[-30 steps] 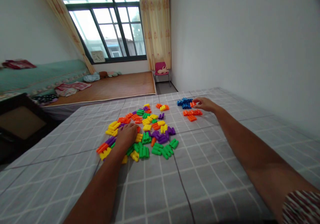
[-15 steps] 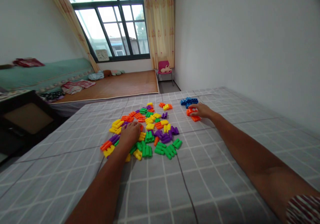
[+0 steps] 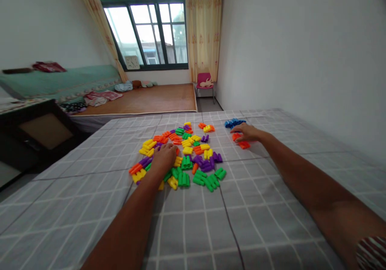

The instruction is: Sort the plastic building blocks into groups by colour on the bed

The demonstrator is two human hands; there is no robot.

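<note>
My left hand (image 3: 164, 156) rests on the left side of a spread of bullet-shaped plastic building blocks, palm down with fingers stretched out; its fingertips are near yellow blocks (image 3: 147, 146) and orange ones (image 3: 177, 151), and what lies beneath the palm is hidden. Purple blocks (image 3: 206, 164) and green blocks (image 3: 210, 181) lie to its right. Farther right, my right hand (image 3: 249, 132) hovers just over a small group of orange blocks (image 3: 241, 142), fingers apart and holding nothing. Behind it sits a cluster of blue blocks (image 3: 234, 123).
A grey checked cloth (image 3: 193, 230) covers the surface under the blocks. A white wall (image 3: 301, 53) borders the right side. Beyond are a low bed (image 3: 163, 97), a pink chair (image 3: 205, 81) and a dark cabinet (image 3: 36, 129) at left.
My right hand has loosened from the orange blocks and lifted slightly off them. The left hand stays on the spread of blocks. The whole view has shifted a little.
</note>
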